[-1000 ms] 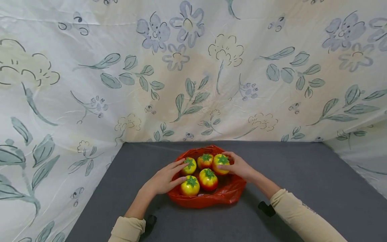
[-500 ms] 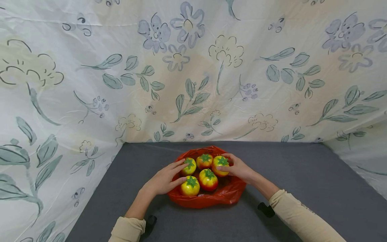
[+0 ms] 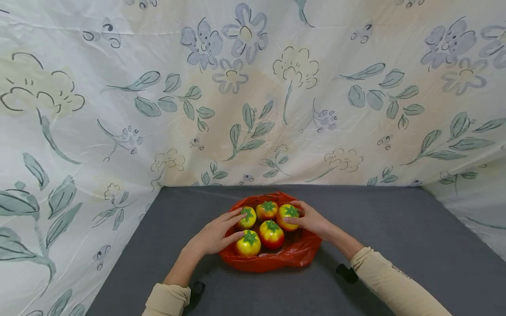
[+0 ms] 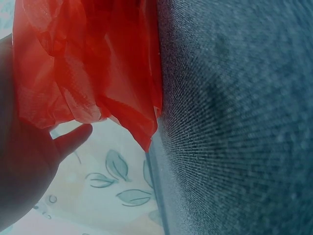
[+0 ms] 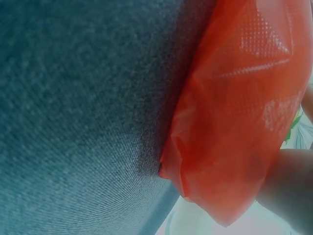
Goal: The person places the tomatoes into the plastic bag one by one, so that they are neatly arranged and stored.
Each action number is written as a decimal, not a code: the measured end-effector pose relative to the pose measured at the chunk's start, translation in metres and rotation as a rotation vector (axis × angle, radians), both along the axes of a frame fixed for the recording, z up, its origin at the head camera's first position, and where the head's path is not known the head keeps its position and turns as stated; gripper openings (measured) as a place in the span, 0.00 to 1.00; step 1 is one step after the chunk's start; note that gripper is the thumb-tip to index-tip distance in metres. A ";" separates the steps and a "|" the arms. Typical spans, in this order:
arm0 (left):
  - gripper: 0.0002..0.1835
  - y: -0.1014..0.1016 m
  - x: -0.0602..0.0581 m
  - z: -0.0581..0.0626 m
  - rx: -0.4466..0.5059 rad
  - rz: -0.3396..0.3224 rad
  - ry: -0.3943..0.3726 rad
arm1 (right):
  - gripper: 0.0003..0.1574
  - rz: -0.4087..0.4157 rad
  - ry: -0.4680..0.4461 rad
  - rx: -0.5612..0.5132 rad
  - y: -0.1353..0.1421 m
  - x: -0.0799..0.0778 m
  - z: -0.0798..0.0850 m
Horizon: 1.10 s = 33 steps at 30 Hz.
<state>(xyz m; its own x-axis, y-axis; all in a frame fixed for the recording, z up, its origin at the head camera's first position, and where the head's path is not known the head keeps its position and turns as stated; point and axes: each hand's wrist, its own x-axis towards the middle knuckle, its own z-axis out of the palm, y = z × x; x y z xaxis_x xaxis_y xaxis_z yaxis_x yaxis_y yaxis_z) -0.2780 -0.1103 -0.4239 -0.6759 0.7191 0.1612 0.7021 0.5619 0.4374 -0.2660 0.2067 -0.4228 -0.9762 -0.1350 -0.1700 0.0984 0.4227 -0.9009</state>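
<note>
Several glossy yellow-and-red tomatoes with green star-shaped tops lie inside a red plastic bag point(image 3: 269, 263) whose mouth is rolled wide. My left hand point(image 3: 211, 232) reaches over the bag's left rim with fingers extended. Its fingertips are at the back-left tomato point(image 3: 247, 218), and its thumb is by the front-left tomato point(image 3: 248, 244). On the right side, my right hand point(image 3: 314, 219) has thumb and fingers around the right tomato point(image 3: 287, 217). The middle tomato point(image 3: 271, 235) and the back tomato point(image 3: 267, 210) sit between the hands. Both wrist views show mostly the bag's outer wall point(image 4: 88, 63).
The bag stands on a dark grey tabletop point(image 3: 379, 228). A floral cloth point(image 3: 253, 109) hangs behind the table and along its sides. Black wrist straps or mounts point(image 3: 347, 273) show beneath the forearms.
My right hand and the tomato it holds have shifted very slightly left. The left hand stays in place, and the bag has barely moved.
</note>
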 end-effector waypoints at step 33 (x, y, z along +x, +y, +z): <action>0.31 0.000 -0.001 -0.001 -0.001 -0.003 0.016 | 0.47 0.013 0.098 0.301 -0.010 0.005 -0.003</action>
<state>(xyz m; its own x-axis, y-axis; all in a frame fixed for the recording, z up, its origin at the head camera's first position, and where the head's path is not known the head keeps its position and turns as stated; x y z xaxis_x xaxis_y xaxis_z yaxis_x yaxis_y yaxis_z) -0.2787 -0.1102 -0.4253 -0.6713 0.7210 0.1718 0.7107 0.5603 0.4254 -0.2615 0.1966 -0.4261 -0.9885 -0.1052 -0.1089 0.0100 0.6722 -0.7403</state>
